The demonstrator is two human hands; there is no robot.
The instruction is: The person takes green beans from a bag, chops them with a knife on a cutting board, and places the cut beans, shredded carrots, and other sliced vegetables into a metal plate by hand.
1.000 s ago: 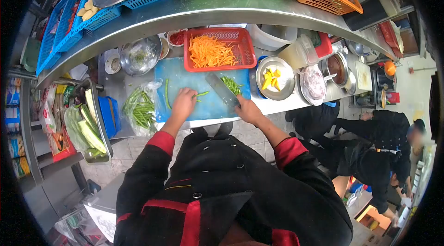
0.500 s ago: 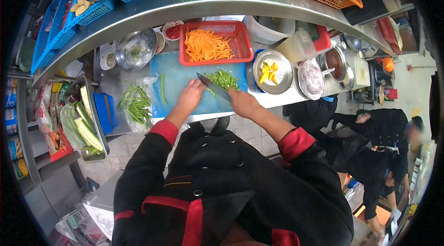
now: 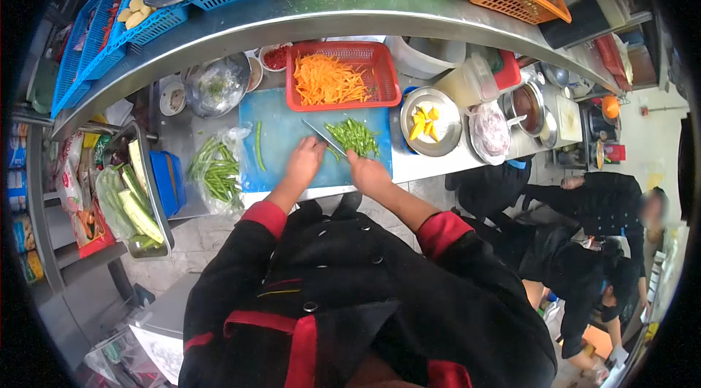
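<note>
My right hand point(image 3: 370, 173) is wrapped round the handle of a kitchen knife point(image 3: 323, 137), its blade slanting up and left over a blue cutting board point(image 3: 281, 107). Close to the left of the blade, my left hand point(image 3: 305, 160) has its fingers curled and pressed together at a green bean point(image 3: 334, 151), mostly hidden by the hand and knife. Chopped green beans point(image 3: 354, 137) form a pile right of the blade. One whole green bean lies apart at the board's left side. Beside the board is a plastic bag of green beans point(image 3: 217, 173).
A red basket point(image 3: 383, 85) of shredded carrot stands at the board's back edge. To the right is a metal bowl point(image 3: 451, 114) with yellow pieces. A steel shelf point(image 3: 328, 19) with baskets overhangs the counter. Two people point(image 3: 606, 209) in dark clothes are at the right.
The knife has swung, its tip shifting left and its handle toward me. My right hand has moved slightly left and nearer; my left hand has drawn a little toward me.
</note>
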